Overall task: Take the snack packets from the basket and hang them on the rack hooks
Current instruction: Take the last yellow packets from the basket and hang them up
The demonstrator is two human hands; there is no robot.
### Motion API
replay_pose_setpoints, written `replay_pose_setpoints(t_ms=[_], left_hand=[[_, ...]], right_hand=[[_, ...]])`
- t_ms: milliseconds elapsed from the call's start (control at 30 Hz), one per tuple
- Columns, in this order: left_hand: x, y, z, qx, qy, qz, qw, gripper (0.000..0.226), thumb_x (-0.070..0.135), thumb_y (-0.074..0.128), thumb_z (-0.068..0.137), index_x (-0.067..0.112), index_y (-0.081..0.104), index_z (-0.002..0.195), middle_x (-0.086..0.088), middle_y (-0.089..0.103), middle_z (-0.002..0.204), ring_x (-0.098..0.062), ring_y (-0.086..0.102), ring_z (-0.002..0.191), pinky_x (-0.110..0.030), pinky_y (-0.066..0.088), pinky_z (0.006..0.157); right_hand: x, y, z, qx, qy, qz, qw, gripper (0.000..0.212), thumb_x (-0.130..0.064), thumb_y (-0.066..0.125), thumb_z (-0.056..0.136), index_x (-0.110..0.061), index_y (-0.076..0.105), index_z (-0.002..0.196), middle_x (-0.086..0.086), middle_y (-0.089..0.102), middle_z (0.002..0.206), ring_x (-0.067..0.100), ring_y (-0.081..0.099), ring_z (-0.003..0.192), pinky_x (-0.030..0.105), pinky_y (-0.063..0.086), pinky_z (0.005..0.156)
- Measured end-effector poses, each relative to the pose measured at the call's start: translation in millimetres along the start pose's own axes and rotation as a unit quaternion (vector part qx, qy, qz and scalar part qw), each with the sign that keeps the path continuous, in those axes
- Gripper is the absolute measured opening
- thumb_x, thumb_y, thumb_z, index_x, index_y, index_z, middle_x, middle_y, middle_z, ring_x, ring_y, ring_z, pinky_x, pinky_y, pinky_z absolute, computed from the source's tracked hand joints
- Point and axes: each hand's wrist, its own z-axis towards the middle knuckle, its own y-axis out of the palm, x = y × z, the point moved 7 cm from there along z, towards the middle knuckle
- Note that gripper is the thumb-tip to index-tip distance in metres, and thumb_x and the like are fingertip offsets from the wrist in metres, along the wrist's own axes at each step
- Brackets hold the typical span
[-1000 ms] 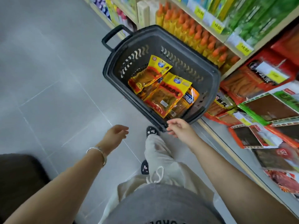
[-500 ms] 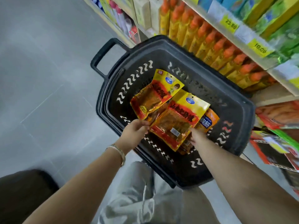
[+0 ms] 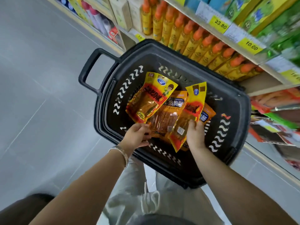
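Observation:
A black plastic basket (image 3: 240,120) stands on the floor below me with several yellow-and-red snack packets inside. My left hand (image 3: 138,135) pinches the bottom edge of the left packet (image 3: 151,98), which has a cartoon figure on it. My right hand (image 3: 195,133) grips the lower edge of another yellow packet (image 3: 193,104), which stands tilted up on its edge. Between them lies an orange packet (image 3: 167,117) with a blue label; one more orange packet (image 3: 207,114) shows behind the right one. Hanging packets on the rack (image 3: 276,120) are blurred at the right.
Shelves run along the right: a row of yellow bottles with orange caps (image 3: 194,38), green and yellow boxes (image 3: 259,13) above, yellow price tags (image 3: 220,24). Grey tiled floor (image 3: 40,111) lies to the left. The basket's handle (image 3: 90,70) sticks out at its left.
I have leaned closer over the basket. Both hands reached in and took hold of packets; the right packet has been lifted onto its edge, uncovering the orange packet beneath.

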Motion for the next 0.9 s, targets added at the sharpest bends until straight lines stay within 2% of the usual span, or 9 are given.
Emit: replay_pose_setpoints(t_ms=[133, 233, 300, 367, 467, 600, 733, 833, 900], left_hand=[[20, -4, 2, -0.035, 0.023, 0.058, 0.997, 0.018, 0.028, 0.047, 0.097, 0.023, 0.057, 0.112, 0.002, 0.064, 0.107, -0.013, 0.063, 0.097, -0.029, 0.053, 0.081], [47, -10, 7, -0.047, 0.061, 0.089, 0.993, 0.03, 0.033, 0.051, 0.095, 0.019, 0.054, 0.121, 0.0, 0.062, 0.107, -0.015, 0.061, 0.097, -0.03, 0.05, 0.083], [61, -12, 7, -0.081, 0.064, 0.086, 0.991, 0.049, 0.046, 0.058, 0.089, 0.018, 0.05, 0.128, -0.003, 0.06, 0.107, -0.018, 0.059, 0.099, -0.028, 0.049, 0.078], [64, -11, 7, -0.162, 0.015, 0.051, 0.985, 0.069, 0.061, 0.063, 0.076, 0.021, 0.05, 0.131, -0.005, 0.062, 0.121, -0.026, 0.059, 0.112, -0.04, 0.051, 0.089], [75, -20, 5, -0.226, -0.015, -0.036, 0.973, 0.058, 0.053, 0.07, 0.072, 0.021, 0.062, 0.119, -0.011, 0.068, 0.115, -0.032, 0.066, 0.104, -0.047, 0.056, 0.08], [94, -69, 23, -0.087, 0.07, -0.017, 0.994, 0.035, 0.037, 0.072, 0.08, 0.022, 0.065, 0.111, -0.007, 0.072, 0.107, -0.03, 0.069, 0.097, -0.044, 0.057, 0.074], [98, -127, 40, 0.047, 0.065, 0.051, 0.995, 0.042, 0.039, 0.072, 0.079, 0.021, 0.059, 0.115, -0.007, 0.069, 0.108, -0.029, 0.067, 0.094, -0.05, 0.053, 0.087], [107, -144, 45, 0.083, 0.1, 0.132, 0.983, 0.044, 0.043, 0.074, 0.075, 0.023, 0.059, 0.11, -0.001, 0.068, 0.102, -0.022, 0.066, 0.09, -0.042, 0.053, 0.085], [109, -145, 47, 0.093, 0.114, 0.174, 0.974, 0.044, 0.047, 0.073, 0.074, 0.024, 0.059, 0.109, 0.005, 0.066, 0.097, -0.016, 0.064, 0.087, -0.035, 0.052, 0.08]], right_hand=[[-32, -33, -32, 0.037, -0.019, 0.066, 0.997, 0.024, -0.028, 0.042, 0.098, -0.007, 0.053, 0.099, -0.004, 0.05, 0.078, 0.012, 0.047, 0.072, 0.024, 0.035, 0.062], [-56, -38, -52, -0.005, -0.021, 0.134, 0.991, 0.016, -0.034, 0.047, 0.096, -0.026, 0.059, 0.101, -0.02, 0.06, 0.092, 0.004, 0.054, 0.092, 0.021, 0.037, 0.078], [-68, -28, -62, -0.055, 0.0, 0.189, 0.98, 0.032, -0.042, 0.052, 0.092, -0.03, 0.057, 0.121, -0.023, 0.056, 0.117, -0.001, 0.049, 0.109, 0.018, 0.033, 0.089], [-72, -12, -66, -0.069, 0.041, 0.194, 0.978, 0.062, -0.051, 0.054, 0.087, -0.027, 0.038, 0.142, -0.01, 0.039, 0.138, 0.007, 0.037, 0.122, 0.028, 0.026, 0.093], [-85, 23, -62, -0.106, 0.061, 0.184, 0.975, 0.067, -0.054, 0.054, 0.086, -0.028, 0.032, 0.145, -0.003, 0.031, 0.15, 0.019, 0.033, 0.132, 0.034, 0.026, 0.094], [-85, 68, -42, -0.185, 0.115, 0.199, 0.956, 0.045, -0.048, 0.047, 0.094, -0.023, 0.049, 0.131, 0.002, 0.047, 0.141, 0.017, 0.048, 0.118, 0.036, 0.037, 0.1], [-56, 87, -8, -0.102, 0.175, 0.228, 0.952, 0.032, -0.026, 0.044, 0.099, -0.008, 0.052, 0.125, 0.014, 0.057, 0.13, 0.022, 0.058, 0.107, 0.031, 0.045, 0.089], [-44, 102, 12, -0.049, 0.224, 0.209, 0.951, 0.018, -0.027, 0.047, 0.097, -0.014, 0.059, 0.102, 0.014, 0.058, 0.124, 0.022, 0.055, 0.099, 0.034, 0.044, 0.086], [-42, 115, 23, -0.028, 0.251, 0.194, 0.948, 0.022, -0.03, 0.052, 0.094, -0.014, 0.059, 0.106, 0.012, 0.058, 0.119, 0.021, 0.054, 0.092, 0.035, 0.044, 0.081]])
